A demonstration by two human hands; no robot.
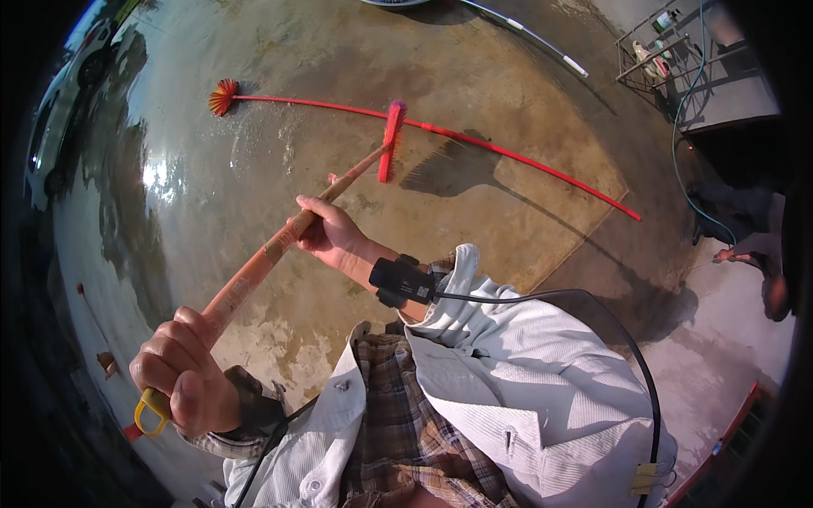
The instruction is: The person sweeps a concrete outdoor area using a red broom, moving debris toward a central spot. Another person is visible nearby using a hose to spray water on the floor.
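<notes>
A push broom with a red head (392,143) and a wood-coloured handle (351,178) is held above wet concrete (330,146). My left hand (184,374) is closed round the handle's near end, beside its yellow hanging loop (152,413). Farther along, my right hand (327,232) grips the handle, its thumb lying along the top. The bristles face right, and the broom's shadow falls on the floor. Beyond the head lies a long red pole (533,162) with a round red-and-yellow brush (223,97) at its left end.
A silver-and-white pole (527,32) lies near a basin (397,3) at the top. A metal rack (654,57) and a blue-green hose (679,120) stand out at right, near a partly visible person (730,206). A car (63,120) is at far left. A black cable (610,317) crosses my sleeve.
</notes>
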